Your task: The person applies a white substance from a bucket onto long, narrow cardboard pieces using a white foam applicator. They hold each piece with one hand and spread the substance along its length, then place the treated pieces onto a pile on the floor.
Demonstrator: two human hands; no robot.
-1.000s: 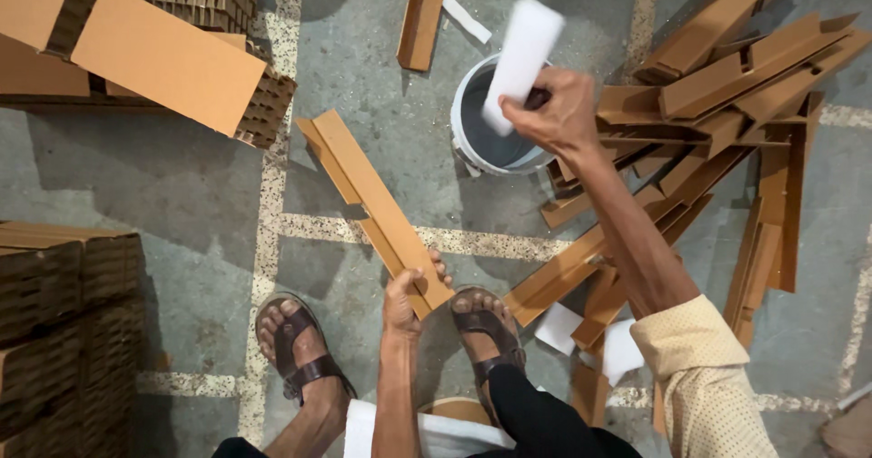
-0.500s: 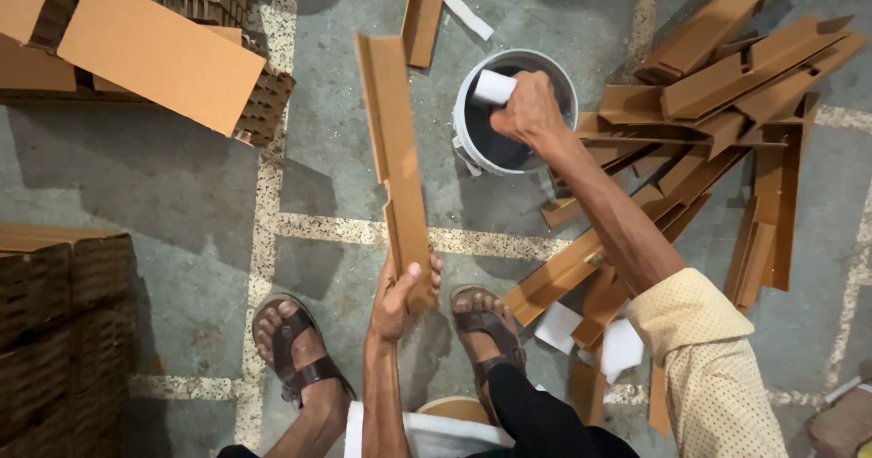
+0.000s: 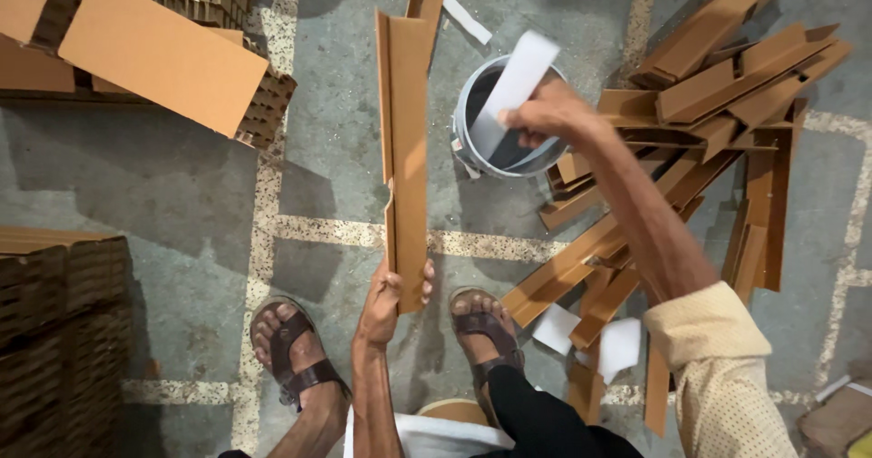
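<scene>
Cardboard strip (image 3: 405, 149) upright, long axis pointing away, left hand (image 3: 389, 299) grip closed on its near end

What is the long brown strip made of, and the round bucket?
The long brown strip in the left hand looks like matte cardboard: flat tan faces, folded lengthwise. The bucket seems to be smooth plastic or painted metal; its pale grey rim leaves that open. The right hand holds a white strip, probably paper.
</scene>
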